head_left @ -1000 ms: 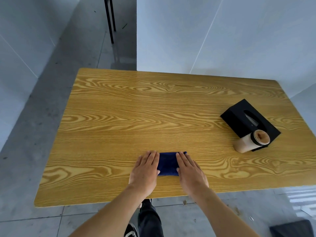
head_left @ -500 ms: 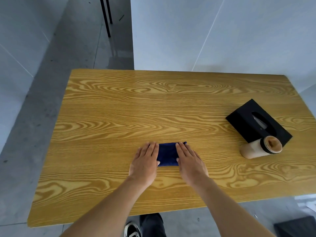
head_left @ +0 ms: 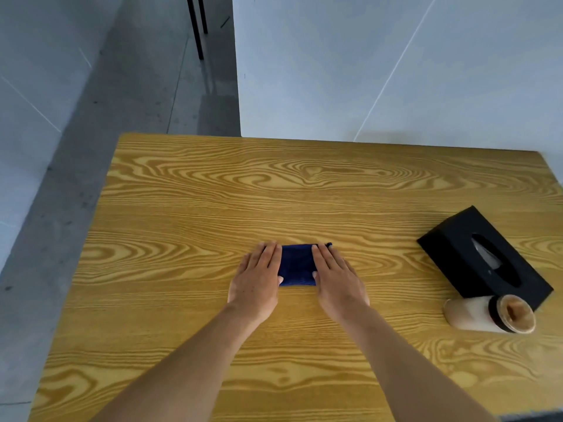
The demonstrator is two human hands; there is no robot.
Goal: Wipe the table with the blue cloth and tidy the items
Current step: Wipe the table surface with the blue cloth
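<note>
no readable text, no labels, no brands, no numbers on anything in view

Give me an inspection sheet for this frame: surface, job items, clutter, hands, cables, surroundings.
Surface: wooden table, grain pattern, no spills seen.
Job items: blue cloth folded flat, mid-table toward the near edge. Black tissue box at the right, set askew. Beige cup lying on its side, against the box's near corner.
Clutter: nothing seen.
Hands: left hand and right hand flat, palms down, one on each end of the cloth; middle of the cloth exposed.
Cables: nothing seen.
Surroundings: grey floor, white panels behind the table, thin black legs at the top.
</note>
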